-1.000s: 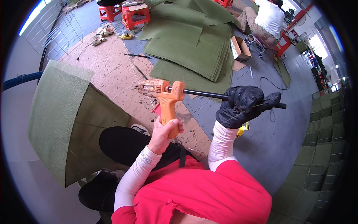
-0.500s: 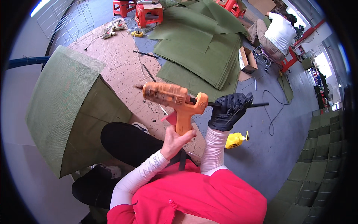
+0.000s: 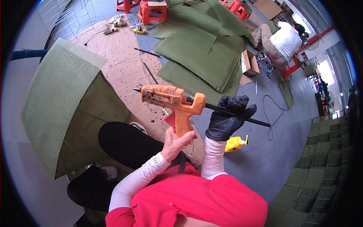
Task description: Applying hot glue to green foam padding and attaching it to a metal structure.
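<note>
My bare left hand [image 3: 176,143] grips the handle of an orange hot glue gun [image 3: 183,118] that is smeared with dark residue. Its nozzle points left, and the red trigger [image 3: 169,119] faces the same way. From the back of the gun sticks out a long black glue stick [image 3: 259,122], slanting down to the right. My right hand [image 3: 228,119], in a black glove, is loosely curled about this stick; black on black hides the exact contact. To the left stands a large green mesh-covered panel piece [image 3: 62,98], beside my knees.
Green sheets [image 3: 196,56] lie stacked ahead on the floor, near cardboard [image 3: 113,68] with loose black sticks. A yellow bottle [image 3: 234,144] stands right of my right forearm. Red stools [image 3: 152,13], an open carton [image 3: 249,64] and a seated person [image 3: 281,41] are farther off. Green pieces [image 3: 321,166] line the right.
The glue gun has tipped, so its stick now slants downward to the right. My right hand's grip has loosened and its fingers have shifted on the stick.
</note>
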Available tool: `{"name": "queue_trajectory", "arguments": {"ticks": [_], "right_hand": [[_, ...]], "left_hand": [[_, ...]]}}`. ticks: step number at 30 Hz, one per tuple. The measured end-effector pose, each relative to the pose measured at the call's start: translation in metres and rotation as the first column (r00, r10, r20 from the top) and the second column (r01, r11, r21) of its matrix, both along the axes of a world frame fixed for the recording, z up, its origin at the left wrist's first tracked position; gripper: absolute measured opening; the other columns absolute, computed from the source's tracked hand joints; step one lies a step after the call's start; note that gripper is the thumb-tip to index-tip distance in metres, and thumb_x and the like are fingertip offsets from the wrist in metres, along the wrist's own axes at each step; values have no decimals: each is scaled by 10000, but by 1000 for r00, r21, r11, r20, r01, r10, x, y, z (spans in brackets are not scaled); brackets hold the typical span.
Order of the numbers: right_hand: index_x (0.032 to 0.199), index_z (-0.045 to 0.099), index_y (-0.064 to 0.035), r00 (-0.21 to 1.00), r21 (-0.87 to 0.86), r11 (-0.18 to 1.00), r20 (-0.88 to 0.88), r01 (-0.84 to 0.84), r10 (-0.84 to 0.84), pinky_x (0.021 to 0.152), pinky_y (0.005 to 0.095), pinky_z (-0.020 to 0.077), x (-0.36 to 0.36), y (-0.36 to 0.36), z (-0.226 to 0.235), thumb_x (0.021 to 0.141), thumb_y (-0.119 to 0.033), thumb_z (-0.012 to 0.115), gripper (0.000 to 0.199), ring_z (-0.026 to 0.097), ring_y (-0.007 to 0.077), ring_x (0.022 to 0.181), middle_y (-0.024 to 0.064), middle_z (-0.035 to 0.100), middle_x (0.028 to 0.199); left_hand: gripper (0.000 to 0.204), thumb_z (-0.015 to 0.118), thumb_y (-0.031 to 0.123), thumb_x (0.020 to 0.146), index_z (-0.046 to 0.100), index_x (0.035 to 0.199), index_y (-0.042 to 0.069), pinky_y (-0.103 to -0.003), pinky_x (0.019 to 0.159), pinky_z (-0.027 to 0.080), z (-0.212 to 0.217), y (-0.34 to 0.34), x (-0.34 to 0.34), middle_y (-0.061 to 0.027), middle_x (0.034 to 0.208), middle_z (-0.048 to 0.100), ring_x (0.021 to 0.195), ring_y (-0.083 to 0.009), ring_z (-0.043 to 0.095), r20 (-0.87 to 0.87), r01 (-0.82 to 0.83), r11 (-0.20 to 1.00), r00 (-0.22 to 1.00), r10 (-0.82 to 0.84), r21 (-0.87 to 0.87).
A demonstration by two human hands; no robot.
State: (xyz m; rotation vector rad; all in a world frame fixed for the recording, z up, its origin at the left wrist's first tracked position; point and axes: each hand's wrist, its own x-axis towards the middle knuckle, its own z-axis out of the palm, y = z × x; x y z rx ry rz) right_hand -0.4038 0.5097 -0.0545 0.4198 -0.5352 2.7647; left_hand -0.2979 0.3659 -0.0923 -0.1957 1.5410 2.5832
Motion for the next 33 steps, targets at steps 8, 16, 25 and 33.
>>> {"name": "queue_trajectory", "arguments": {"ticks": [8, 16, 25, 33], "right_hand": [[874, 668, -87, 953, -71, 976, 239, 207, -184, 690, 320, 461, 13, -10, 21, 1000, -587, 462, 555, 509, 138, 605, 0, 643, 742], [1323, 580, -15, 966, 503, 864, 224, -1, -129, 1000, 375, 481, 20, -5, -4, 996, -592, 392, 690, 652, 246, 1079, 153, 681, 1194], [1337, 556, -83, 902, 488, -837, 431, -249, -17, 998, 336, 467, 8, 44, -133, 1035, -407, 459, 454, 623, 273, 1156, 182, 642, 1250], [1240, 599, -46, 839, 959, -130, 283, -251, 465, 887, 335, 515, 12, 17, -114, 1011, -352, 510, 392, 639, 203, 995, 142, 654, 1066]], "left_hand": [[270, 756, 232, 874, 663, 914, -18, -223, 559, 478, 1, 5, 2, -33, 729, 666, 614, -65, 596, 13, -16, 997, 1000, 15, 77], [255, 752, 208, 875, 642, 944, -11, -260, 620, 533, 0, -2, -1, -52, 769, 670, 688, -130, 673, 43, 18, 981, 999, -27, 191], [240, 732, 188, 882, 621, 963, -9, -294, 673, 557, -16, -12, -11, -81, 840, 681, 713, -162, 688, -6, 31, 959, 1000, -30, 282], [226, 698, 151, 905, 584, 1022, -5, -320, 707, 559, -31, -15, -14, -84, 853, 659, 719, -179, 663, 32, 72, 952, 996, -86, 297]]}}
